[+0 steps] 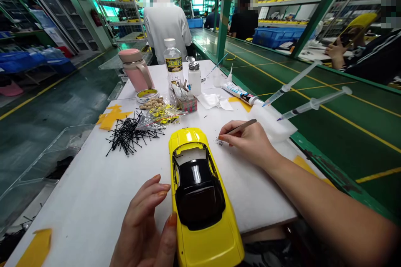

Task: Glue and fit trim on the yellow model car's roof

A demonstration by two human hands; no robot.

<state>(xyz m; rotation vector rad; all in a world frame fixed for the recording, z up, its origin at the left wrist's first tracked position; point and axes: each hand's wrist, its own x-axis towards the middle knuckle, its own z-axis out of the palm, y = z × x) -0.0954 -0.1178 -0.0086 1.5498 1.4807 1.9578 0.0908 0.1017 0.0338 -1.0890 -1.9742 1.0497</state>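
Note:
A yellow model car body [206,242] with a black roof lies lengthwise on the white tabletop [94,200] in front of me. My left hand [147,221] rests along its left side, fingers apart, the thumb against the bodywork. To the right of the car, my right hand [247,142] pinches a pair of tweezers [242,127]. The tweezers' tips are hidden by my fingers, close to a small scatter of tiny dark parts [219,142] on the table.
Thin black sticks [127,135] are heaped at the left, beside a plastic bag of yellow parts [163,114]. Behind stand a pink mug [134,69], a bottle [173,64] and a glass jar [194,78]. Two syringes [313,103] and a glue tube [239,93] lie right. Co-workers [167,25] sit beyond.

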